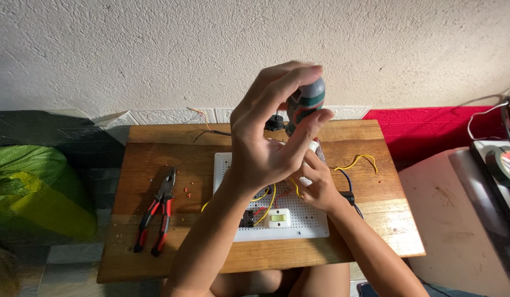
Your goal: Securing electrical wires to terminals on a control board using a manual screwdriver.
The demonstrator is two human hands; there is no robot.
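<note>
We are looking down on a small wooden desk (156, 165) pushed up against a rough white plastered wall (156, 49), with a strip of white brick-pattern panel along its foot. To the right of the desk lies a red mat (431, 132), and a pale rounded surface (453, 220) sits in the lower right corner. To the left, on the dark tiled floor, a green and yellow sack (35, 187) bulges; what it holds cannot be seen.

On the desk lies a white perforated board (304, 223), carrying yellow and red wires (269, 201), a white switch (278, 218) and a small dark block just beside it. Red and black pliers (156, 217) rest on the wood to the left of the board, well apart from the hands, with tiny red scraps scattered near them. A yellow wire (359, 160) loops off the board's right edge.

The left hand (266, 137) is raised high over the board, its fingers wrapped tight around the grey and green handle of a screwdriver (305, 104), which stands upright. The right hand (318, 184) sits below it on the board, fingers pinched around the screwdriver's lower part, where a small white piece shows; what exactly it grips is hidden. The screwdriver's tip is covered by both hands. At the far right edge, a roll of tape (505, 165) on a dark object is cut off by the frame.
</note>
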